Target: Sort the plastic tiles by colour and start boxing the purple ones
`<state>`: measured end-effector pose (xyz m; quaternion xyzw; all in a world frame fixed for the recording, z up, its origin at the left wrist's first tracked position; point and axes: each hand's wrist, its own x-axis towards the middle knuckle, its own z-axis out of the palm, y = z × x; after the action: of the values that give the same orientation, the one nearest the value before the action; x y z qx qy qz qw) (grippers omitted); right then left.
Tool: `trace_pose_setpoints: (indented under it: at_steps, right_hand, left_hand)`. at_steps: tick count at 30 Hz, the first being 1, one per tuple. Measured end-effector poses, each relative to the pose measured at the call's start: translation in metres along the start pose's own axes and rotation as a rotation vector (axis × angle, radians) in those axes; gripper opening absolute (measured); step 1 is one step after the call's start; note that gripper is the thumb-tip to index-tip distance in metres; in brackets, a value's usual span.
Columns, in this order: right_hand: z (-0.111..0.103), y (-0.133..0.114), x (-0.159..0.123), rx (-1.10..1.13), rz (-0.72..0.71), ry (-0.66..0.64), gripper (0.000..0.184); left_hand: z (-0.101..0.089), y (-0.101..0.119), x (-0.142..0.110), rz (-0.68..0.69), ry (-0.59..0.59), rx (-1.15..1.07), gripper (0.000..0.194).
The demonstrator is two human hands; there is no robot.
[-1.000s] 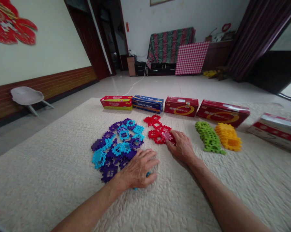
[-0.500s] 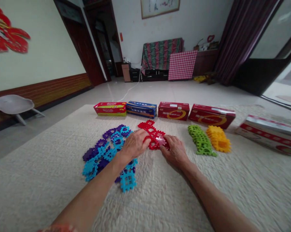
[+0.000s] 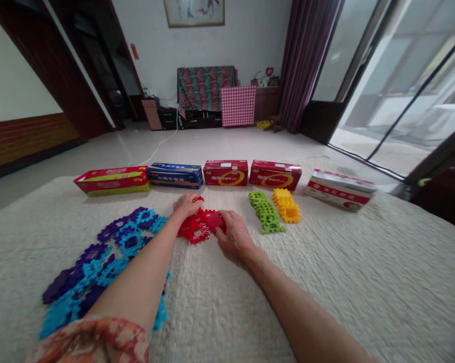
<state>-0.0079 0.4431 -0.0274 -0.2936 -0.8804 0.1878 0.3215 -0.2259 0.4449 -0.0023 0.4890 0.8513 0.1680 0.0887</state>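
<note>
Red pieces [image 3: 199,222] lie between my hands on the cream quilt [image 3: 212,312]: my right hand [image 3: 234,234] pinches their right edge; my left hand [image 3: 188,205] covers their far-left end, its grip hidden from me. The green pieces [image 3: 265,210] and yellow pieces [image 3: 286,201] already lie in neat rows; the blue and purple pieces [image 3: 131,242] remain a loose heap. Compared with half a second ago, my left hand reaches farther out.

White Chinese characters along the front of a blue box [image 3: 174,174] appeared to read 小霸王电池. On a dark red box [image 3: 226,166] and its matching neighbour [image 3: 276,167], white characters seemed to begin 南孚. Print on the red-and-yellow box [image 3: 112,181] and white-and-red box [image 3: 340,189] was too blurred to read.
</note>
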Motion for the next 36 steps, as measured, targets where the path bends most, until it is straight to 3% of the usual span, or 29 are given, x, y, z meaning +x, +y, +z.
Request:
trace_pose_setpoints:
  at_steps: [4,10,14,19,23,28,30,33,36]
  right_hand:
    - [0.001,0.004,0.002,0.008,-0.011,0.012,0.028]
    - [-0.001,0.005,0.002,0.019,-0.04,0.014,0.02]
    - [-0.002,0.003,0.001,0.012,-0.05,0.014,0.02]
    - [-0.004,-0.001,0.0,0.062,-0.093,-0.038,0.021]
    - [-0.009,-0.002,-0.001,0.087,-0.083,-0.084,0.032]
    - [-0.017,0.002,-0.003,0.16,-0.143,-0.077,0.054]
    - [-0.017,0.001,-0.003,0.129,-0.149,-0.085,0.054]
    - [-0.014,-0.005,-0.003,0.041,-0.146,-0.114,0.046]
    - [-0.011,-0.011,-0.002,-0.026,-0.111,-0.132,0.033]
  left_hand:
    - [0.002,0.01,-0.029,0.009,-0.027,-0.125,0.031]
    - [0.008,0.017,-0.068,0.025,0.098,-0.261,0.031]
    - [0.008,0.014,-0.08,0.122,0.128,-0.238,0.031]
    - [0.003,0.002,-0.082,0.308,0.075,-0.195,0.03]
    - [0.008,0.014,-0.077,0.202,0.085,-0.223,0.029]
    - [0.011,0.038,-0.069,0.172,0.087,-0.299,0.028]
    - [0.006,0.038,-0.067,0.142,0.109,-0.321,0.032]
    - [0.0,0.029,-0.063,0.073,0.232,-0.272,0.036]
    - [0.003,0.02,-0.058,-0.034,0.334,-0.27,0.029]
